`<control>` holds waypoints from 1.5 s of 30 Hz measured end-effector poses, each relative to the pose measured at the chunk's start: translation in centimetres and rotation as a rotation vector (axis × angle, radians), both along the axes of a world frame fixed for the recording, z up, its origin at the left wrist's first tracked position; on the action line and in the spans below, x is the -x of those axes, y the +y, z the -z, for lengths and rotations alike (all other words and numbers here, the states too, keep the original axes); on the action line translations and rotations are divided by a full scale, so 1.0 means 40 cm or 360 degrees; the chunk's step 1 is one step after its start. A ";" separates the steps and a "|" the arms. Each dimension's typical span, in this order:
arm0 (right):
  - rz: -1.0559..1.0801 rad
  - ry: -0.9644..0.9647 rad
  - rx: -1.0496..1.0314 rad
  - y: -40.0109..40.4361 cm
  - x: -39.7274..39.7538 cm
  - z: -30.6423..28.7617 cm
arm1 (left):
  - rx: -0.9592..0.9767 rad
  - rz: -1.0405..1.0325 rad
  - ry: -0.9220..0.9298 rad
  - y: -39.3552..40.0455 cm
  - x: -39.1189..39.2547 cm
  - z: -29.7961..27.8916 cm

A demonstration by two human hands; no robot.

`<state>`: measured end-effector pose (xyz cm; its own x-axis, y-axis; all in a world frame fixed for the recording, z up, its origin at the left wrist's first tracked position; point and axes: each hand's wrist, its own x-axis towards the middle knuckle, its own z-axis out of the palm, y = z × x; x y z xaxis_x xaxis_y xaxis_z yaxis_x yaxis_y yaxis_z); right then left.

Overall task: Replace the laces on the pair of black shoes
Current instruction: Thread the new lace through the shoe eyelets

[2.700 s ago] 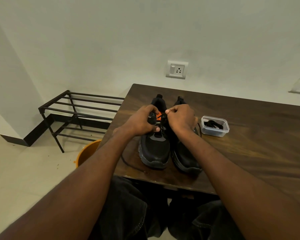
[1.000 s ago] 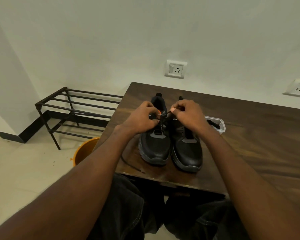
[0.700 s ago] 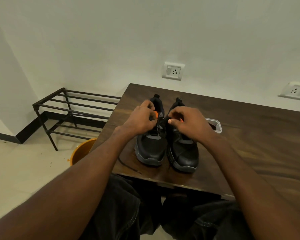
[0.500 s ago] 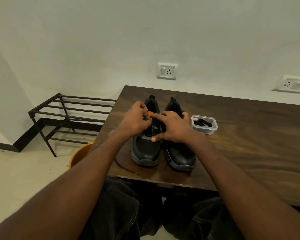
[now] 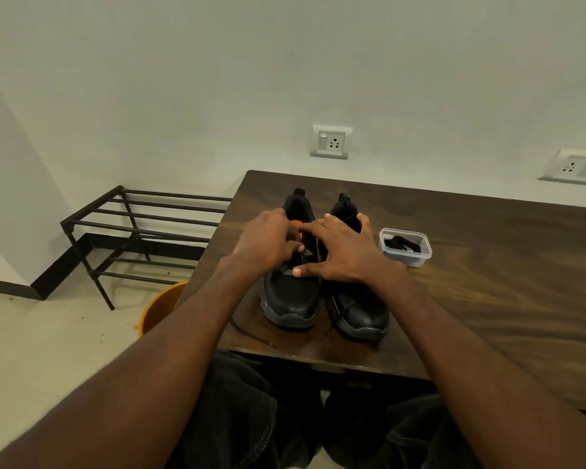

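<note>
Two black shoes stand side by side on the dark wooden table (image 5: 487,286), toes toward me: the left shoe (image 5: 290,299) with an orange lining, and the right shoe (image 5: 361,313). My left hand (image 5: 268,245) curls over the left shoe's upper eyelets and pinches its black lace there. My right hand (image 5: 342,253) lies spread over the right shoe's opening, thumb touching the left shoe's tongue. A loose black lace (image 5: 247,330) trails on the table by the left shoe. Much of both shoes' lacing is hidden under my hands.
A small clear plastic container (image 5: 405,247) with black laces sits right of the shoes. On the floor to the left are an orange bucket (image 5: 159,306) and a black metal rack (image 5: 142,228). The wall (image 5: 285,62) runs along the table's far edge.
My right hand has let go of the lace and spread flat over the right shoe. My left hand stays at the left shoe's eyelets. The camera view shifted slightly.
</note>
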<state>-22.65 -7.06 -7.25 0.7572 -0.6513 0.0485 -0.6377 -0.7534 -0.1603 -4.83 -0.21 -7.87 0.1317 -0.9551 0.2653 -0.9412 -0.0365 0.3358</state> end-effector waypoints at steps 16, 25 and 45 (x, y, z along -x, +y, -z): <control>0.0076 -0.0005 -0.0191 0.004 -0.008 -0.024 | 0.0067 -0.0105 -0.0135 0.013 0.037 -0.032; 0.0125 0.0010 -0.0226 -0.007 -0.011 -0.015 | 0.0343 -0.0017 0.2094 0.008 0.033 -0.078; 0.0105 0.0020 -0.0247 0.004 -0.010 -0.022 | 0.0583 -0.0095 0.2146 0.015 0.021 -0.086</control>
